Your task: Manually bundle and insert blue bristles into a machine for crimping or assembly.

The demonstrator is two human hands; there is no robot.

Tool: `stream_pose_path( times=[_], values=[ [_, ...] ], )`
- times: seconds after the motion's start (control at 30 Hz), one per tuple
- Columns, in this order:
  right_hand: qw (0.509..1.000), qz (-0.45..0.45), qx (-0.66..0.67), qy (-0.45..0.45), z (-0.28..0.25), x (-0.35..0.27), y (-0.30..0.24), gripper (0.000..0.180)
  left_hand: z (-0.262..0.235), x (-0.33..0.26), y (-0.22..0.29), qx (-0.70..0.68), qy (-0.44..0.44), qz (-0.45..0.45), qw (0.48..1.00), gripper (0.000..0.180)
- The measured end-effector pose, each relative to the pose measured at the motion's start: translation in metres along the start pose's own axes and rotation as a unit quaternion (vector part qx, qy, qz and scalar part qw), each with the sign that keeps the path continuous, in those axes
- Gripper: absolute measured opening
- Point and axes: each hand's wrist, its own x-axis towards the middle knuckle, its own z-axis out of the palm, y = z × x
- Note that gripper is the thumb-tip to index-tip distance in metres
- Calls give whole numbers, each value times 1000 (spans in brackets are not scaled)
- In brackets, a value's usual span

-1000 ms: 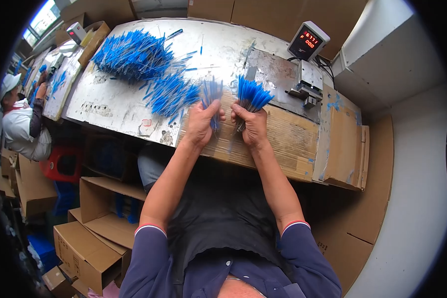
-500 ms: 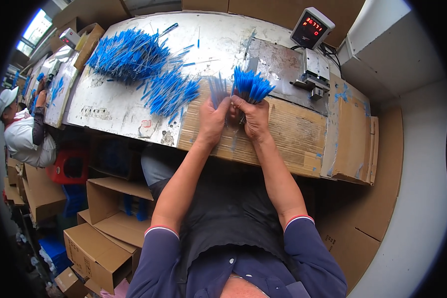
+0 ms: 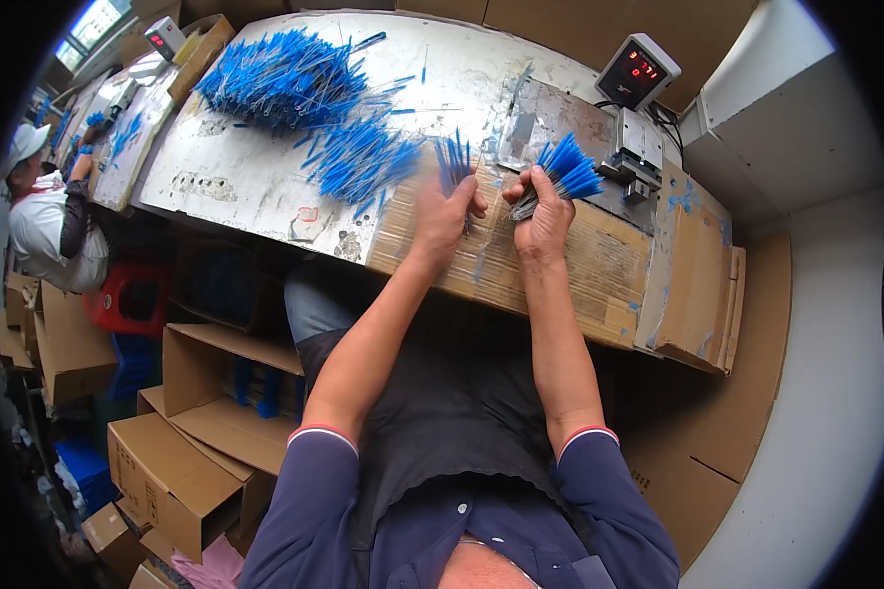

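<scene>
My right hand (image 3: 543, 221) is closed round a thick bundle of thin blue-tipped sticks (image 3: 570, 169), the blue ends fanned up and to the right, thin greyish shafts below. To its left, my left hand (image 3: 444, 218) grips a smaller bunch of the same sticks (image 3: 454, 160), pointing upward and slightly blurred. A gap lies between the two hands, which are above a cardboard sheet (image 3: 580, 265). Left of my left hand, a loose spread of blue-tipped sticks (image 3: 361, 162) adjoins a larger heap of them (image 3: 280, 80).
A box with a red digital display (image 3: 638, 71) stands at the back right, near a metal fixture (image 3: 640, 147) on a metal plate. A cardboard box (image 3: 692, 270) flanks the right side. Open cartons (image 3: 182, 471) lie below left. Another person (image 3: 54, 211) works at the far left.
My hands have moved apart, each keeping its own bunch. The right bundle has shifted right and tilts that way more. The view has also shifted slightly.
</scene>
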Motion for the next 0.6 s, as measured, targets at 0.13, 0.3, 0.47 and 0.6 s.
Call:
stream_pose_path(
  times=[0.13, 0.3, 0.47, 0.6],
  values=[
    [995, 77, -44, -44, 4, -3, -14, 8, 1, -3, 4, 53, -40, -30, 997, 11],
    [982, 112, -91, -124, 17, -15, -19, 13, 4, -4, 5, 59, -45, -38, 997, 11],
    [992, 45, -94, -75, 9, -12, -17, 10, 5, -7, 7, 66, -80, -53, 993, 12],
    [997, -4, -76, -24, 10, -11, -25, 10, -2, -6, 3, 64, -100, -79, 990, 12]
  ],
)
